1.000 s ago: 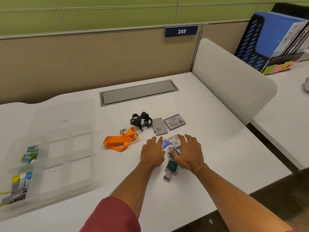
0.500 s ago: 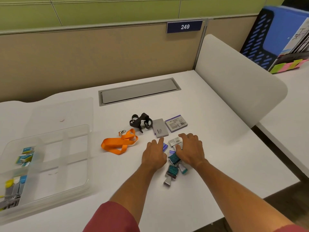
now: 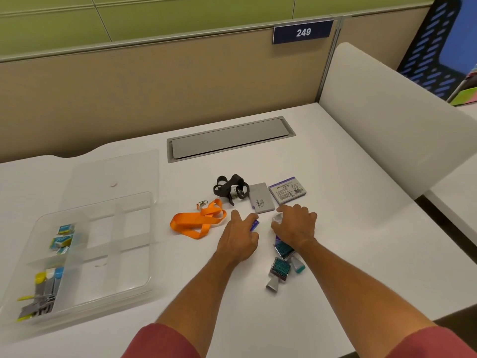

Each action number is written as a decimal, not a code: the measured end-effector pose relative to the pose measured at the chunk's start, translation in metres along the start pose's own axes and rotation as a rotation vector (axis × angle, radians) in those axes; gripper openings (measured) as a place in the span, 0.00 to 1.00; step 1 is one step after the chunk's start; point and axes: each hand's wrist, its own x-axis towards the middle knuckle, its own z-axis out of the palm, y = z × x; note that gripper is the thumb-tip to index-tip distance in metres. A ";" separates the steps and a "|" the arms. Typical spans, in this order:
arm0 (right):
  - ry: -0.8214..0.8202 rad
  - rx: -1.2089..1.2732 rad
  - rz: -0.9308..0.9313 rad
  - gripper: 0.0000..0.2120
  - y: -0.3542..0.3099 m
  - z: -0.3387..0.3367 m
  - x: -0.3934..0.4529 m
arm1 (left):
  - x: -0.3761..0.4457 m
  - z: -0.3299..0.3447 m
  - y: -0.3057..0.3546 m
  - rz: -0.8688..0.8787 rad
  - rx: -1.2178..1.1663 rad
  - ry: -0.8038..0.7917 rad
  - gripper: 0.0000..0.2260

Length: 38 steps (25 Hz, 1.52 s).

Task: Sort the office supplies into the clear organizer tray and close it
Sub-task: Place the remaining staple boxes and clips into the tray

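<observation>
Two small boxes lie half-hidden under left hand [image 3: 238, 237] and right hand [image 3: 295, 226].

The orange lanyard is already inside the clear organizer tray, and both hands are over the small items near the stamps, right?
Not quite. The head view shows the orange lanyard lying on the desk, right of the clear organizer tray. Left hand and right hand are over the small items.

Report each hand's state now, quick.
Left hand: fingers over a small purple box; grip cannot be told.
Right hand: fingers curled round a small clear packet.
</observation>
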 end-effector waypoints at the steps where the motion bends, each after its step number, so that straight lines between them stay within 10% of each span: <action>1: 0.022 0.048 0.000 0.22 0.001 -0.003 0.000 | 0.000 -0.001 0.001 0.010 -0.009 0.001 0.21; 7: 0.060 0.532 0.085 0.11 0.022 -0.024 -0.002 | 0.005 0.000 0.016 0.133 -0.034 -0.032 0.12; 28: -0.147 0.016 0.019 0.25 0.031 -0.012 0.000 | 0.016 0.013 0.029 0.227 0.054 -0.216 0.25; 38: -0.037 0.300 0.159 0.24 0.042 -0.022 -0.001 | 0.021 0.029 0.033 0.290 0.150 -0.251 0.17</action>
